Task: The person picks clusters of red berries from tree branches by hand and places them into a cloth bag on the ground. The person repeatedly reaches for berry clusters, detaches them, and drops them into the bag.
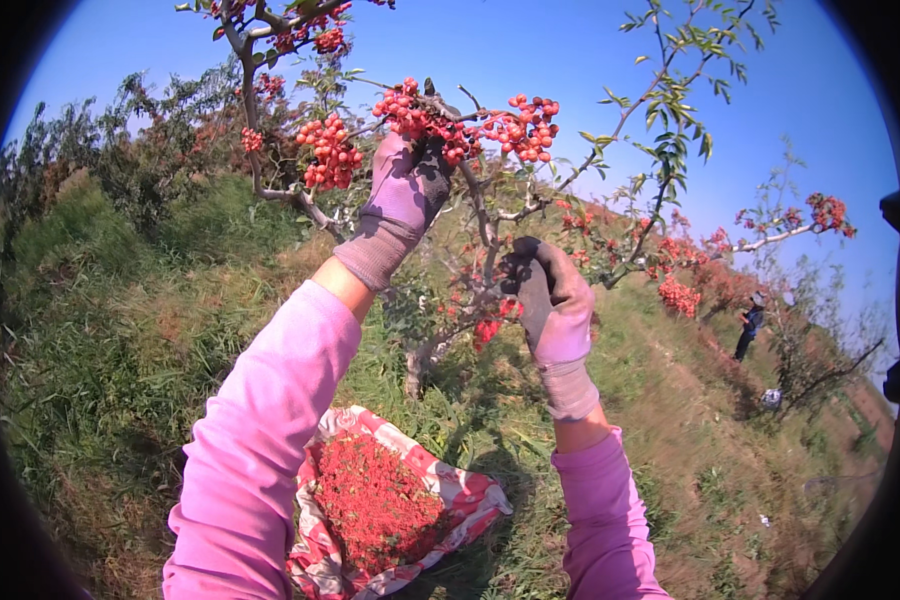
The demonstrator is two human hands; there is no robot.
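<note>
My left hand (409, 180), in a purple glove with dark palm, is raised to a branch and closed around it, just under a cluster of red berries (405, 109). More red berries (529, 129) hang from the same branch to the right, and another bunch (330, 152) hangs to the left. Lower and to the right, my right hand (551, 296), in a matching glove, is held with bent fingers beside the tree's grey limbs (484, 217); whether it holds anything is unclear. Below, a red-and-white cloth-lined container (476, 499) holds a heap of picked red berries (371, 499).
Thin leafy branches (664, 154) reach up at the right, and a thicker limb (251, 97) rises at the upper left. The trunk (414, 371) stands in grass behind the container. A person (750, 327) is far off among the trees at the right.
</note>
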